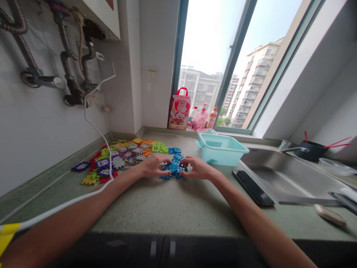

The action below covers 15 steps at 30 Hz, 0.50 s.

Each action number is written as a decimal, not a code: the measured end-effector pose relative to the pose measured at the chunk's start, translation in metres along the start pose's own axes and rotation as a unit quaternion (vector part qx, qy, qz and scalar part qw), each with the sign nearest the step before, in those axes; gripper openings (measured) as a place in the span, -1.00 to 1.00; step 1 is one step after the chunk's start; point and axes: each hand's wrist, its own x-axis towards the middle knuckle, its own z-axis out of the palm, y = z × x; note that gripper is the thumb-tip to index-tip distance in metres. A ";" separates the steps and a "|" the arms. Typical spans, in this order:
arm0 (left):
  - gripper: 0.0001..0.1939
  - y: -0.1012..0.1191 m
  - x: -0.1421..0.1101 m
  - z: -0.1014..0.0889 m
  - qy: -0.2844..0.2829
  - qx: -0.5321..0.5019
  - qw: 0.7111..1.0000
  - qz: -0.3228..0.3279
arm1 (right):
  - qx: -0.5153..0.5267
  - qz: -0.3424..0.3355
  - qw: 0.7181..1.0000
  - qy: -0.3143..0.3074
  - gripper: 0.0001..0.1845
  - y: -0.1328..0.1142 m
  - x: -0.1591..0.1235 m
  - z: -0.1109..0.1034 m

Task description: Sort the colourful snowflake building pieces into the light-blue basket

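the blue plastic pieces (176,169), thin and notched along their edges, with cut-out openings, lie bunched on the countertop (156,208) between the left hand (153,165) and the right hand (197,168). some seem to overlap, though they are too small and blurred to tell which are joined.

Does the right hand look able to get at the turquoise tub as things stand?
Likely yes: the turquoise tub stands close beyond the right hand, with nothing seen standing between them on the counter. The hand would probably have to leave the blue pieces.
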 end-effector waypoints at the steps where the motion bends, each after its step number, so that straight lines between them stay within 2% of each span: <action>1: -0.58 0.002 0.001 0.004 -0.005 -0.002 1.000 -0.002 | 0.002 0.000 1.000 -0.014 -0.64 -0.002 0.001 0.004; 7: -0.57 0.002 0.002 0.012 0.021 -0.001 0.999 -0.038 | -0.031 0.015 0.999 -0.022 -0.51 -0.009 0.003 0.018; 15: -0.59 -0.005 -0.001 0.004 0.033 0.001 0.998 -0.058 | -0.060 0.041 0.997 -0.015 -0.52 -0.009 0.002 0.020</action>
